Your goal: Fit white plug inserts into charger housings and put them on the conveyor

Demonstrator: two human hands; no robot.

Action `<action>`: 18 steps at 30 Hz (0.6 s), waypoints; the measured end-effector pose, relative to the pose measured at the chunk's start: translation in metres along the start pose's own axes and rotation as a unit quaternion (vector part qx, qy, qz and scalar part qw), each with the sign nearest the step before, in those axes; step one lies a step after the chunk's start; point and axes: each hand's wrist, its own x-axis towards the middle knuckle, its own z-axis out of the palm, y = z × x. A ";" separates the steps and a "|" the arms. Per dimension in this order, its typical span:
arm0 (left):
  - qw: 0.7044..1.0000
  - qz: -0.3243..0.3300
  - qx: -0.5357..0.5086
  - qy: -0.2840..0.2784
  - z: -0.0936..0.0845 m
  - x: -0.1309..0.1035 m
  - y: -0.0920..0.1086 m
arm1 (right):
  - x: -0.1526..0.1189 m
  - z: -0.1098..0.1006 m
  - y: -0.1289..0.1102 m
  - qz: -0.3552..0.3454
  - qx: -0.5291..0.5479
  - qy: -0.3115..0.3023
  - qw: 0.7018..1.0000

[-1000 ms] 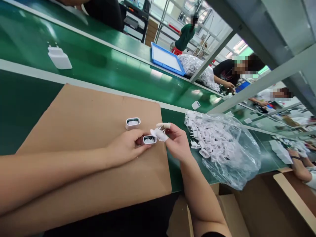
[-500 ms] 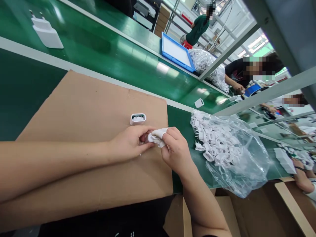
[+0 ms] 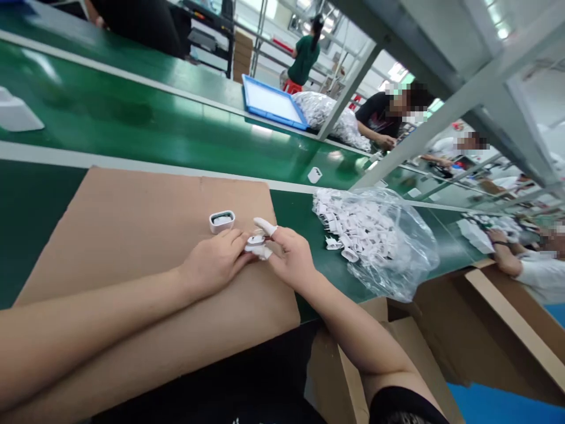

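Both my hands meet over the right part of a brown cardboard sheet [image 3: 132, 235]. My left hand [image 3: 212, 262] grips a small white charger shell [image 3: 256, 240] from the left. My right hand [image 3: 289, 259], with white finger cots on its fingertips, pinches the same shell from the right; a small white plug part sits between the fingers, mostly hidden. A second open white shell [image 3: 222, 221] stands on the cardboard just behind my left hand. A clear plastic bag of several white plug parts [image 3: 375, 235] lies to the right of my right hand.
A green conveyor belt [image 3: 154, 123] runs behind the cardboard, with a white charger [image 3: 15, 112] at far left and a small white piece [image 3: 315, 175]. A blue tray [image 3: 271, 106] lies farther back. Other people work along the line at right. Cardboard boxes [image 3: 485, 330] stand below right.
The right hand first held a white plug part beside the shell, then pressed it in. Now both hands still pinch the shell, right forefinger raised. The camera view swung.
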 end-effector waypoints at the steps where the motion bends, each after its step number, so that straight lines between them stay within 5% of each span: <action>1: 1.000 0.009 -0.015 0.010 -0.004 0.000 0.001 | -0.008 -0.004 0.004 0.001 0.019 0.008 1.000; 5: 0.992 0.046 -0.046 0.106 -0.037 0.008 -0.003 | -0.059 -0.030 0.034 0.077 -0.106 0.079 0.988; 9: 0.975 -0.032 0.014 0.220 -0.079 0.032 -0.022 | -0.100 -0.053 0.068 0.268 -0.329 0.078 0.902; 13: 0.962 -0.239 0.032 0.127 -0.102 0.056 -0.049 | -0.089 -0.060 0.084 0.401 -0.396 -0.003 0.826; 18: 0.915 -0.402 -0.003 0.016 -0.096 0.055 -0.094 | -0.047 -0.053 0.077 0.368 -0.430 -0.023 0.824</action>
